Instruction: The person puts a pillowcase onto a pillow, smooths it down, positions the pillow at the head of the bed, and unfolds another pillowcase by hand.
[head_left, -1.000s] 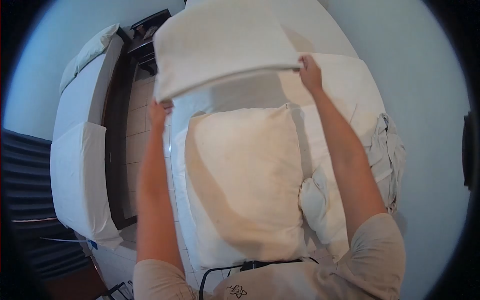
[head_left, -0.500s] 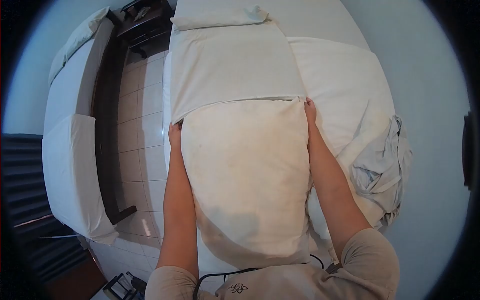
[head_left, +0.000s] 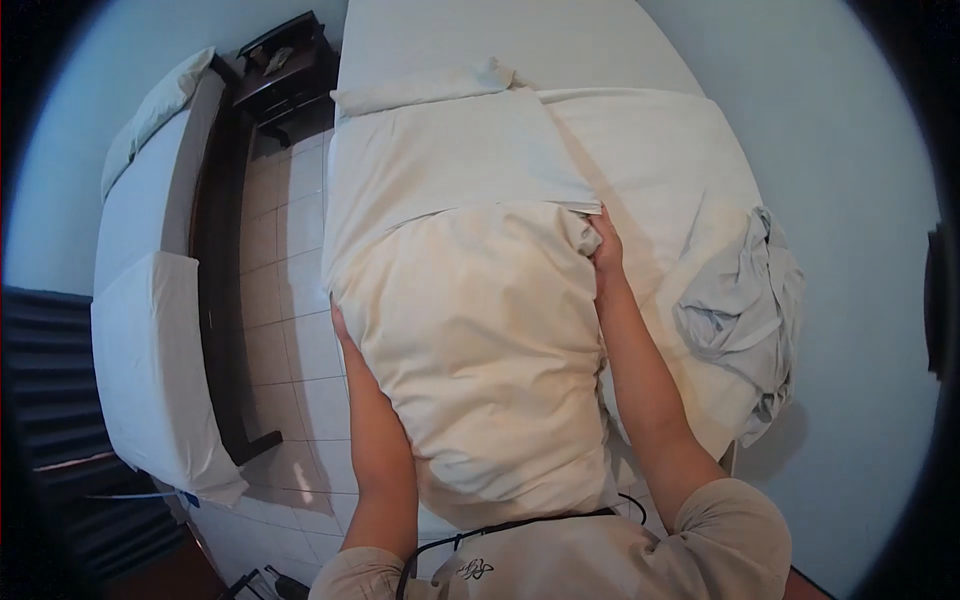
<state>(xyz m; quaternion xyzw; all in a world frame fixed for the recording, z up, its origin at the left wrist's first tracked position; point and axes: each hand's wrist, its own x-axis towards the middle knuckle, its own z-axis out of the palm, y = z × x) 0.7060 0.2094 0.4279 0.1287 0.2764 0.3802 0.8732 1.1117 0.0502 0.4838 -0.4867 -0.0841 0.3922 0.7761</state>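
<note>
Two hands along the sides of a cream pillow (head_left: 490, 345), its near end against a beige shirt (head_left: 610, 560). Left hand (head_left: 341, 322) at its left edge, fingers hidden, so cannot tell whether clenched; right hand (head_left: 607, 245) grasping the white case (head_left: 450, 155) beside the pillow's far right corner. Case edge over the pillow's far end. Crumpled gray cloth (head_left: 740, 310) to the right on the bed (head_left: 650, 130); dark nightstand (head_left: 290, 75) far left.

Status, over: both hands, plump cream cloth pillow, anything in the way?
Left hand on left side of cream pillow, right hand at far right corner. Pillow's far end meets flat white cloth pillowcase. Crumpled grey cloth lies right, clear of hands.
</note>
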